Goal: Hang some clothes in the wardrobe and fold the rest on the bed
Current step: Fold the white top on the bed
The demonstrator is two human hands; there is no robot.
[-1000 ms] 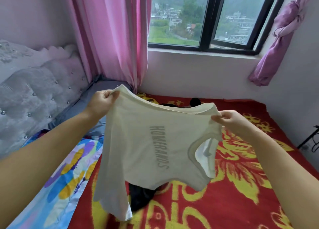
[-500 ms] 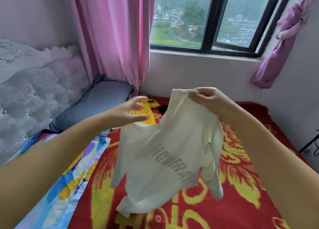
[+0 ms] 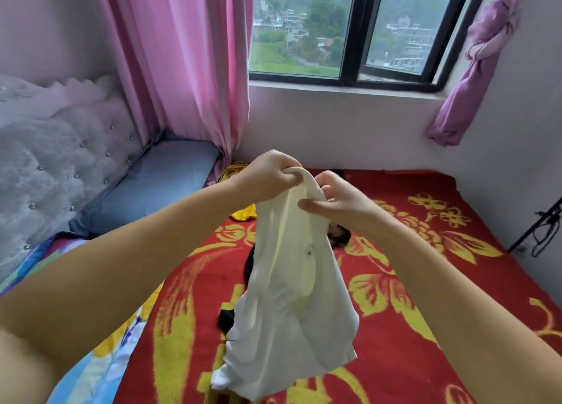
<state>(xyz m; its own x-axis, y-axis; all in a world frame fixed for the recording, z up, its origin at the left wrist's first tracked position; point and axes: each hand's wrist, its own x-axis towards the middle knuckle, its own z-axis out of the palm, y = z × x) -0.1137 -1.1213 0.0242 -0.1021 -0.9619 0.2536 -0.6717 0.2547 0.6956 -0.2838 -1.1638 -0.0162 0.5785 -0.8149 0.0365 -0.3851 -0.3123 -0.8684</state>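
The left hand (image 3: 267, 175) grips the top fold of a cream-white cotton T-shirt (image 3: 292, 288) at the centre of the frame, fingers curled tight round the cloth. The right hand (image 3: 337, 199), just beside it, pinches the same fold between thumb and fingers. The shirt hangs doubled lengthwise from both hands above a red blanket with yellow flowers (image 3: 425, 282), which fills the lower right. A black garment (image 3: 226, 320) lies on the blanket behind the shirt, and a yellow garment (image 3: 243, 213) lies near the grey-blue pillow (image 3: 158, 187) at mid left.
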